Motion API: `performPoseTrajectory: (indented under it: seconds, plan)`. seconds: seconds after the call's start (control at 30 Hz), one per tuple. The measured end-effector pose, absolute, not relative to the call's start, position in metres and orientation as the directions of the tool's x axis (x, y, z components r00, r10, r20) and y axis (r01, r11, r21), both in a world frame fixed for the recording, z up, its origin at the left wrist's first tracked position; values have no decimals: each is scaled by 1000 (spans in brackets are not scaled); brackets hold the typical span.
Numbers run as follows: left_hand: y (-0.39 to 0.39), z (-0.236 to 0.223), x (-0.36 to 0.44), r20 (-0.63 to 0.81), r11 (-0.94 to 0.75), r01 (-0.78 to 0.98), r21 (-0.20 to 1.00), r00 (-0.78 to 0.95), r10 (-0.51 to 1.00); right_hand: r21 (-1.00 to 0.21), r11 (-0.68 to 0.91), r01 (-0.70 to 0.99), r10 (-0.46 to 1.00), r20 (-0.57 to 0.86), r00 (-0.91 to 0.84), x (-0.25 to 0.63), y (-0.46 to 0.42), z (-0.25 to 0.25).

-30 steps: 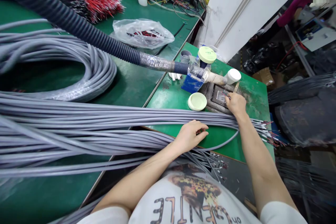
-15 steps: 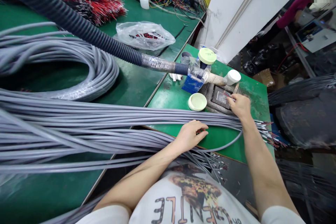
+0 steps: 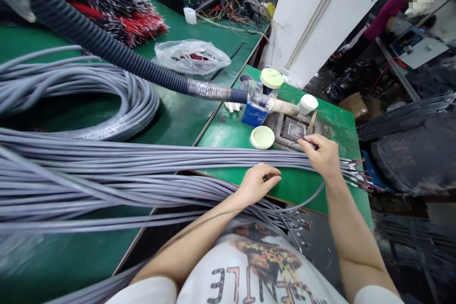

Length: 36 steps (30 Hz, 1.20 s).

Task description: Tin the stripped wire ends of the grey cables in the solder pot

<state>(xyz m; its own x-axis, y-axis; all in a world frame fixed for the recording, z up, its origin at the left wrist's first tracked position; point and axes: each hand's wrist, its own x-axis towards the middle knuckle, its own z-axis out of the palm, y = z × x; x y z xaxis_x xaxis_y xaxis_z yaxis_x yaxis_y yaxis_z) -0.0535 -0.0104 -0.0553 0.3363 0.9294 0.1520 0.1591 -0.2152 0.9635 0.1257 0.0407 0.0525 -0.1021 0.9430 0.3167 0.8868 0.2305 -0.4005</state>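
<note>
A thick bundle of grey sheathed cables point(image 3: 142, 161) runs across the bench, and its stripped ends fan out past the table edge at the right point(image 3: 352, 173). My left hand point(image 3: 258, 183) curls around cables at the bundle's edge. My right hand point(image 3: 318, 154) pinches several thin coloured wires point(image 3: 299, 138) just above a square metal-lined pot point(image 3: 294, 129), apparently a solder pot, set in a dark stained holder. The wire tips sit close to the pot's near edge, and I cannot tell whether they touch it.
A corrugated dark extraction hose point(image 3: 107, 54) reaches a white pipe nozzle point(image 3: 285, 107) over the pot. A pale green lid point(image 3: 262, 137) and blue box point(image 3: 253, 115) stand on the green bench point(image 3: 221, 128). A large grey cable coil point(image 3: 124, 104) lies left. A person point(image 3: 386, 12) stands back right.
My right hand has drawn back toward me, pulling the thin wires away from the middle of the metal pot. My left hand stays on the bundle, and the view has shifted slightly.
</note>
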Motion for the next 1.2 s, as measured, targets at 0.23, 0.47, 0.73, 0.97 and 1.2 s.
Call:
performPoseTrajectory:
  seconds: [0.23,0.47,0.73,0.97,1.2]
  plan:
    - [-9,-51,-55,199,-318,251,914,405,892,-127,310,942,949,104,-298,82,82,29]
    - [-7,-53,-55,236,-375,286,882,419,876,124,328,936,944,-75,-321,54,105,11]
    - [-7,-51,-58,225,-367,272,890,438,870,178,309,934,951,-33,-309,66,106,22]
    - [-6,-53,-59,227,-364,250,897,446,866,262,5,965,994,107,-34,154,120,28]
    - [-5,-51,-59,207,-348,246,905,461,863,299,-115,947,993,0,120,181,128,0]
